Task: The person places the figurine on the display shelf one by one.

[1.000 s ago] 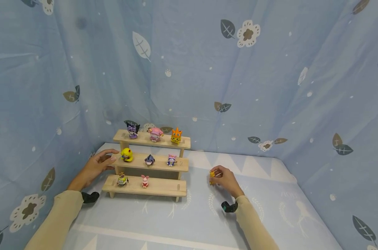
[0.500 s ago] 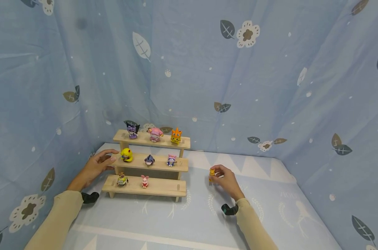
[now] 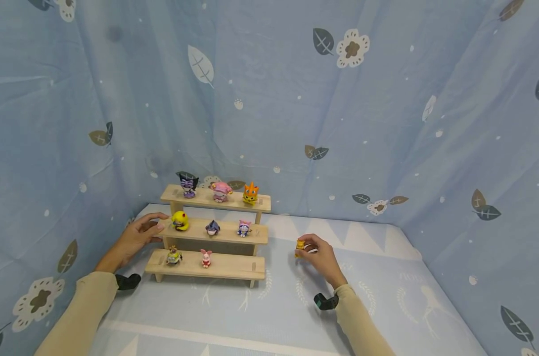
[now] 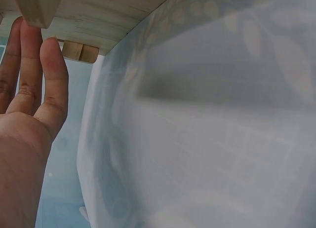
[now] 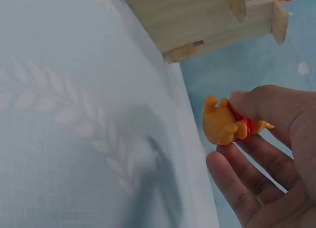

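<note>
In the head view, a three-tier wooden display stand [image 3: 234, 263] stands at centre-left with small figurines on each tier. My left hand [image 3: 140, 235] holds the left end of its middle tier, thumb at the near side; in the left wrist view its fingers [image 4: 54, 85] reach up under the wood. My right hand [image 3: 320, 256] pinches a yellow Winnie the Pooh figurine [image 5: 217, 123] with a red shirt, held above the table, right of the stand. In the right wrist view the thumb lies across the red shirt, which is partly hidden.
The top tier bears a purple-and-black figurine [image 3: 189, 187], a pink one [image 3: 220, 192] and an orange-yellow one [image 3: 250, 193]. Below sit a yellow figurine [image 3: 180, 221], Eeyore [image 3: 213, 228] and a pink-eared one [image 3: 244, 228]. A green-white figurine [image 3: 173, 255] and Piglet [image 3: 206, 258] occupy the lowest tier.
My right hand has lifted the Pooh figurine slightly and carried it a little left, toward the stand. The left hand and the stand stay where they were.
</note>
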`<state>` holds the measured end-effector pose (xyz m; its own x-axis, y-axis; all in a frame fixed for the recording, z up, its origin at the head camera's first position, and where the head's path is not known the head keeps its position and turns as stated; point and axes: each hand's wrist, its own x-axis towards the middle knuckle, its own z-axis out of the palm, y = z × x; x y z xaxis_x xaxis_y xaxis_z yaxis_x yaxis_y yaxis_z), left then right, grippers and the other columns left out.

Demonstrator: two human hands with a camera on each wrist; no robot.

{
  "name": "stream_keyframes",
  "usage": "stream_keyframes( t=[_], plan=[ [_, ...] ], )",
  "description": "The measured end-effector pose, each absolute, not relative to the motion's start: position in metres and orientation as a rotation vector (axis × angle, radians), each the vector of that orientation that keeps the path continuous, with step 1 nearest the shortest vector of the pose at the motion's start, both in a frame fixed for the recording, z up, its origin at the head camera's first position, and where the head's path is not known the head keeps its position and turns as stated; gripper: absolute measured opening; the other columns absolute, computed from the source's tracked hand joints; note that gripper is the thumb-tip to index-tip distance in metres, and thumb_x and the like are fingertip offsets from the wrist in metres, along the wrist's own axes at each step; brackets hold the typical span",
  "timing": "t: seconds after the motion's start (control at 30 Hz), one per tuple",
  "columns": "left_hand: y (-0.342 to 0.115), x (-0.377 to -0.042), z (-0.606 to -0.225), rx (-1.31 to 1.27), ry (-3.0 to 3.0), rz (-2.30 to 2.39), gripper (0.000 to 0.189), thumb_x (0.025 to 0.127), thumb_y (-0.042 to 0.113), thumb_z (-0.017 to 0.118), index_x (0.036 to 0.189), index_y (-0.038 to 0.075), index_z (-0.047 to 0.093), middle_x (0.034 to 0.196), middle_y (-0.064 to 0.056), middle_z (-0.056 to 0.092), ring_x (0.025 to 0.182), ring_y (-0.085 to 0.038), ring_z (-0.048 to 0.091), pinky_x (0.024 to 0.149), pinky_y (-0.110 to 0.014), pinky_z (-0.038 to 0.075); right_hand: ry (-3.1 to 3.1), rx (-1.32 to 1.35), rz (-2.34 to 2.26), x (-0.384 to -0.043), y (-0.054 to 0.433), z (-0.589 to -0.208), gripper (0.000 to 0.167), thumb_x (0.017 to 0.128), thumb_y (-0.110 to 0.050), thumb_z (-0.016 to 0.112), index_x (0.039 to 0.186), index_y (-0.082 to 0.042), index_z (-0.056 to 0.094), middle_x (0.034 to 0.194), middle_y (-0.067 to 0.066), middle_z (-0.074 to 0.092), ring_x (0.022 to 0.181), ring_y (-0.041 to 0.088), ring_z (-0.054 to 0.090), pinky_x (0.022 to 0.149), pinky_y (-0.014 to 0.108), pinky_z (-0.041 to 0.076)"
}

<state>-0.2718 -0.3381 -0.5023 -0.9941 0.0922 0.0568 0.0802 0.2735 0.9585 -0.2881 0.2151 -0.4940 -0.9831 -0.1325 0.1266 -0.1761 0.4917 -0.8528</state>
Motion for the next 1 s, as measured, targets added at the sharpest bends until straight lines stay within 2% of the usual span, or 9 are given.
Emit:
stream_keyframes(
  t=[0.3, 1.0],
  plan=[
    [-0.339, -0.270, -0.502, 0.159, 2.505, 1.863, 0.052, 0.104, 0.044, 0.059, 0.149, 0.018, 0.050, 0.150, -0.019, 0.041, 0.110, -0.010, 0.058, 0.090, -0.047, 0.059, -2.628, 0.334, 1.540, -0.282, 0.208, -0.495, 0.034, 0.083, -0.014, 0.089, 0.112, -0.023, 0.073, 0.099, -0.002, 0.071, 0.091, 0.017, 0.067, 0.078, 0.028, 0.058],
    [-0.338, -0.272, -0.501, 0.163, 2.498, 1.877, 0.052, 0.104, 0.043, 0.061, 0.148, 0.017, 0.051, 0.145, -0.016, 0.044, 0.109, -0.011, 0.058, 0.090, -0.048, 0.059, -2.627, 0.406, 1.509, -0.267, 0.191, -0.491, 0.033, 0.085, -0.019, 0.087, 0.114, -0.027, 0.072, 0.102, -0.006, 0.070, 0.092, 0.015, 0.067, 0.077, 0.028, 0.059]
  ],
)
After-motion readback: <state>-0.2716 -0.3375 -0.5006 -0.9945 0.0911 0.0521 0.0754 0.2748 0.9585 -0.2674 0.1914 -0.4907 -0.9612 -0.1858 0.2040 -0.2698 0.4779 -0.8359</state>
